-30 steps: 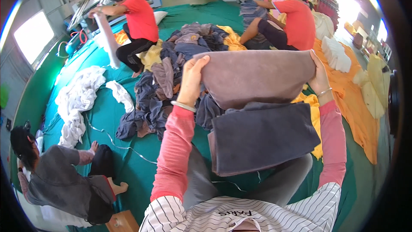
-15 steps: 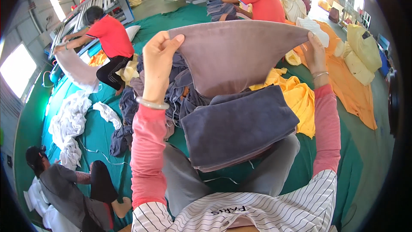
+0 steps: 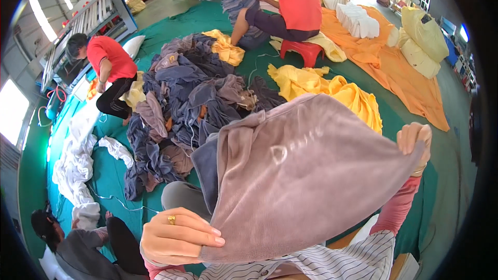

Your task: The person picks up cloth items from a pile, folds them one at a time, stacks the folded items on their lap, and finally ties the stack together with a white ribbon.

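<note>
A brownish-mauve towel (image 3: 306, 181) is stretched on a slant between my hands, its far part hanging over my lap. Low in front of me, my left hand (image 3: 179, 236) pinches its near left corner between thumb and fingers; a gold ring shows on that hand. Higher and farther right, my right hand (image 3: 415, 142) is closed around the other corner. Pale lettering crosses the towel. From behind its left edge peeks a dark grey folded towel (image 3: 206, 171) by my knee; the rest of it is hidden.
Beyond my knees lies a big heap of grey and mauve towels (image 3: 192, 88), with yellow cloths (image 3: 337, 93) to its right. White cloths (image 3: 75, 166) lie at left on the green sheet. Co-workers sit at far left (image 3: 111, 67), lower left (image 3: 96, 249) and ahead near a red stool (image 3: 302, 52).
The towel was held up and away; both my hands have come down, the left one close to my body. It now covers most of the folded dark stack on my lap.
</note>
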Tool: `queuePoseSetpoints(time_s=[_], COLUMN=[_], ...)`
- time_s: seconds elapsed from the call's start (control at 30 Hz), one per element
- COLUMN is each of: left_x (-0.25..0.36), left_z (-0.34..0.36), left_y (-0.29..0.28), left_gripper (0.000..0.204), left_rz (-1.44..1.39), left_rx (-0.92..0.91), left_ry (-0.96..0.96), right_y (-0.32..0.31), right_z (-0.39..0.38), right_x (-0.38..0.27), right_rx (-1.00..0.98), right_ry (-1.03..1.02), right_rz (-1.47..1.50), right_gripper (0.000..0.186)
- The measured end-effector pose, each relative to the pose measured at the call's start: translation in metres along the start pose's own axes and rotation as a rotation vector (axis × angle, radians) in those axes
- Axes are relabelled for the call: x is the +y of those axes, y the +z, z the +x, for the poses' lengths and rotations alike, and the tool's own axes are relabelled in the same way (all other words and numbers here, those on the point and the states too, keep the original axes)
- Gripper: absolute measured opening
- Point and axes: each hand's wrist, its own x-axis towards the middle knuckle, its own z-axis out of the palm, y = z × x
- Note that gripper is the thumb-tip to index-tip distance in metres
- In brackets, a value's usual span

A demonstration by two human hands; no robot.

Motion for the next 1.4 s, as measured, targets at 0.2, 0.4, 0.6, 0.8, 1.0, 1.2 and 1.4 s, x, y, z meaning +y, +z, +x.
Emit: queuePoseSetpoints(time_s=[0.2, 0.4, 0.6, 0.8, 1.0, 1.2, 1.4], left_x=[-0.025, -0.08, -0.145, -0.138, -0.088, -0.087, -0.013], left_z=[0.014, 0.049, 0.06, 0.047, 0.035, 0.064, 0.041], left_y=[0.007, 0.015, -0.008, -0.019, 0.019, -0.018, -0.019], left_gripper=[0.017, 0.01, 0.017, 0.022, 0.04, 0.029, 0.031], left_rz=[-0.216, -0.411, 0.649, 0.827, 0.82, 0.965, 0.802], left_rx=[0.071, -0.198, 0.462, 0.464, -0.184, 0.21, -0.209], left_ry=[-0.233, -0.411, -0.498, -0.647, -0.365, -0.141, -0.348], right_y=[0.002, -0.001, 0.003, -0.016, 0.008, 0.015, 0.03], right_z=[0.004, 0.031, 0.042, 0.062, 0.034, 0.077, 0.064], right_x=[0.025, 0.051, 0.062, 0.114, 0.074, 0.075, 0.06], right_rx=[0.167, 0.216, 0.295, 0.366, 0.282, 0.371, 0.014], right_ry=[0.165, 0.261, 0.301, 0.662, 1.221, 0.692, 0.837], right_rz=[-0.142, -0.077, -0.069, -0.397, -0.16, -0.201, -0.765], right_gripper=[0.038, 0.034, 0.021, 0.03, 0.057, 0.045, 0.029])
